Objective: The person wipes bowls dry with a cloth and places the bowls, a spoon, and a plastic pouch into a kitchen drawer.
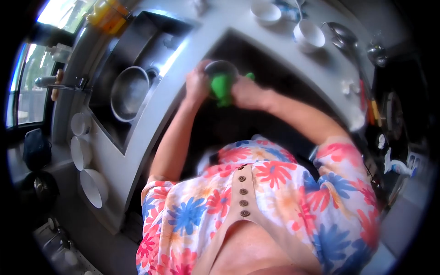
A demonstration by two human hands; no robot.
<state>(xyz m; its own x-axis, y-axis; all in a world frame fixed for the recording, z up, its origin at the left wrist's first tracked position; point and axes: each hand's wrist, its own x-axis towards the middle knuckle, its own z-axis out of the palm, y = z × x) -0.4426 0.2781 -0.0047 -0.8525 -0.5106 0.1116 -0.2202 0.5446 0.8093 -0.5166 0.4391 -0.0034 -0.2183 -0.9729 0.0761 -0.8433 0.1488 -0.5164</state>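
Three white bowls line the counter at nine o'clock, a metal basin takes up much of the sink at ten, and two more bowls stand at one. At twelve, the left hand grips a round, dark vessel; the right hand closes on a green cloth. Blur hides whether the cloth is inside or against it. Shadow swallows three o'clock.
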